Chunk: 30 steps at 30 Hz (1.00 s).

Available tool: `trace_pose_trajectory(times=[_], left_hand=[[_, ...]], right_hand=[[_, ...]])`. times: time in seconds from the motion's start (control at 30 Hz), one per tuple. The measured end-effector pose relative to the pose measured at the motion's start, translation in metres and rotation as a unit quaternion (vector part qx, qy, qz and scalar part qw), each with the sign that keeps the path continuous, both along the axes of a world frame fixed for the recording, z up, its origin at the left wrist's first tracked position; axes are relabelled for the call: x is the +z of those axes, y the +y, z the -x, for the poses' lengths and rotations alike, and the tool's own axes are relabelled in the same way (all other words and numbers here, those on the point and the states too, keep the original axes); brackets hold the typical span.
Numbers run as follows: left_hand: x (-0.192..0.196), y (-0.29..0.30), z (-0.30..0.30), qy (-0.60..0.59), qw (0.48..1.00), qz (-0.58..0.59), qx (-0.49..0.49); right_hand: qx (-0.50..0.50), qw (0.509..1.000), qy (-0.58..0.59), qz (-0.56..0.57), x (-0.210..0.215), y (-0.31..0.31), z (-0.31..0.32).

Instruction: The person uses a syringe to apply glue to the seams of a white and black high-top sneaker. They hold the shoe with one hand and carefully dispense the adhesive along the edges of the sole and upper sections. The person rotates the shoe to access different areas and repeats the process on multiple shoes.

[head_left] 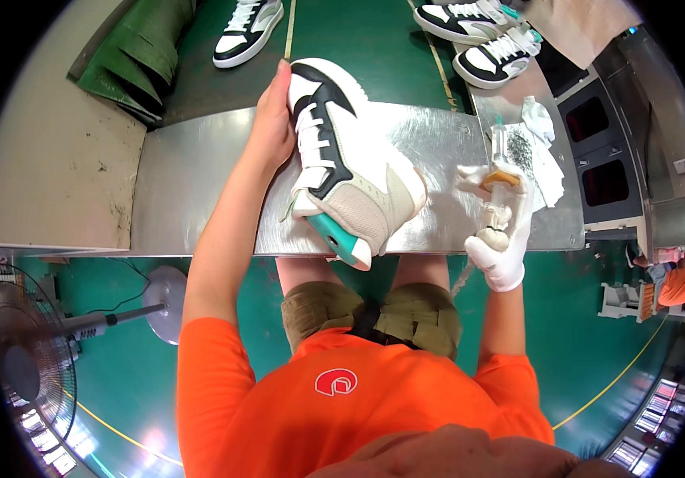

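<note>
A high-top sneaker (370,159) in white, black and beige, with a teal heel tab, is tilted over the metal bench in front of me. My left hand (276,119) is bare and grips it near the toe, along its left side. White laces run up its front. To the right, my right hand (511,247) wears a white glove, its fingers curled around a tied white cloth bundle (494,231). A tan piece (502,178) shows at the curled fingertips; what it is I cannot tell. The gloved hand is apart from the sneaker.
A clear bottle (500,142) stands or lies by white cloths (548,171) right of the bench (191,175). Beyond, a green conveyor belt (358,40) carries a sneaker (248,32); two more sneakers (492,60) sit far right. A fan (23,370) is at left.
</note>
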<state>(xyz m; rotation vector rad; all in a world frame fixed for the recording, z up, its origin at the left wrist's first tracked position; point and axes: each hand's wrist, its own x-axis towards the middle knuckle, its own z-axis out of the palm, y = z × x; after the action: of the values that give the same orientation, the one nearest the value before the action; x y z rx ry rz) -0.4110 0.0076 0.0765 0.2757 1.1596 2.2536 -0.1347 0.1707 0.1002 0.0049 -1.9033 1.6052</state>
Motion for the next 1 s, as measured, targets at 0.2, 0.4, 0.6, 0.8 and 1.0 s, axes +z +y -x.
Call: trace_pose_trajectory(times=[0.2, 0.4, 0.6, 0.8, 1.0], left_hand=[[-0.001, -0.002, 0.001, -0.018, 1.0, -0.001, -0.016], [-0.001, -0.004, 0.001, -0.014, 0.999, -0.017, -0.04], [0.005, -0.003, -0.005, -0.006, 1.0, 0.0, -0.017], [0.008, -0.002, -0.007, 0.04, 0.999, 0.029, 0.003], [0.006, -0.002, -0.007, 0.038, 0.999, 0.031, 0.009]], right_hand=[[-0.155, 0.979, -0.11, 0.074, -0.007, 0.007, -0.021], [-0.273, 0.944, -0.142, 0.122, -0.025, 0.044, -0.025], [-0.258, 0.934, -0.216, 0.115, -0.023, 0.053, -0.032], [-0.039, 0.962, -0.09, 0.254, 0.001, 0.014, -0.027], [0.057, 0.971, -0.032, 0.232, 0.001, -0.004, -0.006]])
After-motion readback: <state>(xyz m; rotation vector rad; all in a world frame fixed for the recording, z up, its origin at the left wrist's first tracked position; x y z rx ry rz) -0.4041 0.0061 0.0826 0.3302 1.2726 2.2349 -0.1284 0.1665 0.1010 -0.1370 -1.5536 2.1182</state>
